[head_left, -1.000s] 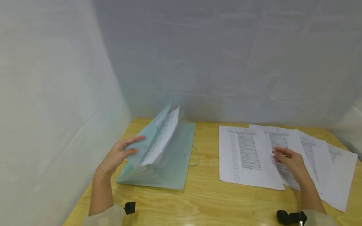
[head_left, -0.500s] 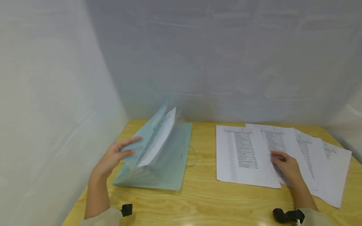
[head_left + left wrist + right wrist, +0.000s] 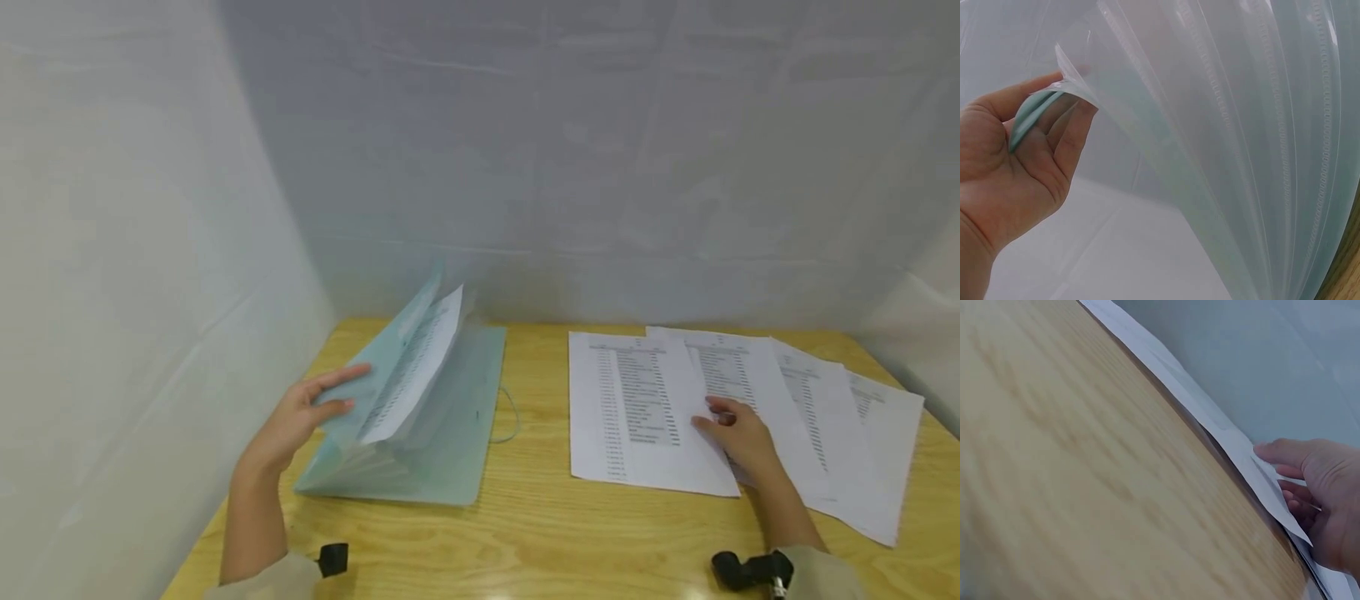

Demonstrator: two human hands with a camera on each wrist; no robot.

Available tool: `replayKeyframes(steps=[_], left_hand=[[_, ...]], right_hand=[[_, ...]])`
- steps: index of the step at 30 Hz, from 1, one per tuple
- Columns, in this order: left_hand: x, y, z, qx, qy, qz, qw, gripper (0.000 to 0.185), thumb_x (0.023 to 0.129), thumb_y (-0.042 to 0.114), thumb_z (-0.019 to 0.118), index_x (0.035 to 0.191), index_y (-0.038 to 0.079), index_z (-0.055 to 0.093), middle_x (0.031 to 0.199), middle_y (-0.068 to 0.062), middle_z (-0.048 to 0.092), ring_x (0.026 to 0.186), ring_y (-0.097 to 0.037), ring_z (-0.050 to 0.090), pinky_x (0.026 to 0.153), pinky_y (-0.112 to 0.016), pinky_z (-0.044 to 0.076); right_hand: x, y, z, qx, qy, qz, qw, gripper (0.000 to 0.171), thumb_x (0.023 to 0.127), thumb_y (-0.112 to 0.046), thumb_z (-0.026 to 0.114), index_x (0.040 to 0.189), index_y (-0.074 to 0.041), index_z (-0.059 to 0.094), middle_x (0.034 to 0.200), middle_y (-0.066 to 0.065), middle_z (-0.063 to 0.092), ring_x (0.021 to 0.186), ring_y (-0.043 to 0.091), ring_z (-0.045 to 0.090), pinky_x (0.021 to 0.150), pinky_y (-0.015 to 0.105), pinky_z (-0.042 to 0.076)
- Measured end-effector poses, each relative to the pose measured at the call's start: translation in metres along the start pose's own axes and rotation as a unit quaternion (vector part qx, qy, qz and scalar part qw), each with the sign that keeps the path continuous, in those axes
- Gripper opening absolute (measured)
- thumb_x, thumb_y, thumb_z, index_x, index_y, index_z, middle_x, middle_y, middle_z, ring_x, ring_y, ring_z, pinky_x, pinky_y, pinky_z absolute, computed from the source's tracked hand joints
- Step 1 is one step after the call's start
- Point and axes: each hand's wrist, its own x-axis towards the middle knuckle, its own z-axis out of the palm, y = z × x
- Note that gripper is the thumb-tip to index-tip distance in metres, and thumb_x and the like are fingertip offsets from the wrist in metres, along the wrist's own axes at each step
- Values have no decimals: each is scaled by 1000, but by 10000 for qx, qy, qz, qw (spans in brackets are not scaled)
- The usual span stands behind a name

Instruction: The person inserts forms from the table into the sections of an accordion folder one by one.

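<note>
A pale green translucent expanding folder (image 3: pixel 457 467) stands partly spread on the left of the wooden table. My left hand (image 3: pixel 294 421) holds its raised front cover at the outer edge. In the left wrist view, the thumb and fingers (image 3: pixel 1075 137) are around the cover's corner, and the fanned pockets (image 3: pixel 1254 156) spread rightward. A white printed sheet (image 3: pixel 420 362) stands slanted inside. My right hand (image 3: pixel 742 442) is over the right edge of the leftmost loose sheet (image 3: pixel 630 400), fingers loosely bent. In the right wrist view, the thumb (image 3: pixel 1272 450) touches the sheet's surface.
More printed sheets (image 3: pixel 787 392) fan out to the right, overlapping one another. A thin elastic loop (image 3: pixel 516 417) sticks out from the folder's right edge. White sheeting (image 3: pixel 525 167) encloses the table (image 3: pixel 525 533) at the back and sides.
My right hand has moved left and a little down, from the second sheet to the right edge of the leftmost one. My left hand keeps its hold on the folder cover.
</note>
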Motion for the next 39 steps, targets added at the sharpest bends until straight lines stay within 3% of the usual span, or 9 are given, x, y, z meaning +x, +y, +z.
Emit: replayKeyframes(steps=[9,21,28,39], left_hand=[[2,2,3,38,-47,7,10000,43,92,9,55,133,-2,45,140,-17,38,134,-32,16,100,-61,11],[1,5,6,89,-32,-36,9999,44,93,10,54,135,0,44,141,-15,36,134,-30,14,100,-61,11],[-1,5,6,99,-36,-70,9999,44,93,10,55,134,0,45,141,-16,36,134,-31,14,99,-62,10],[0,8,7,42,-52,-19,10000,44,92,7,54,134,-3,44,140,-18,36,134,-32,13,99,-62,10]], right_hand=[[3,-8,9,-417,466,-51,9980,53,85,-21,64,127,8,47,115,27,47,99,38,45,80,48,38],[4,-11,8,-24,427,251,9988,55,87,-23,62,130,5,44,119,26,45,105,39,43,83,49,36],[4,-11,11,-144,395,214,9989,53,84,-12,64,129,7,45,117,27,45,101,38,42,82,48,37],[5,-16,15,-667,437,243,9965,59,83,-21,66,129,8,44,115,30,44,102,43,44,84,53,37]])
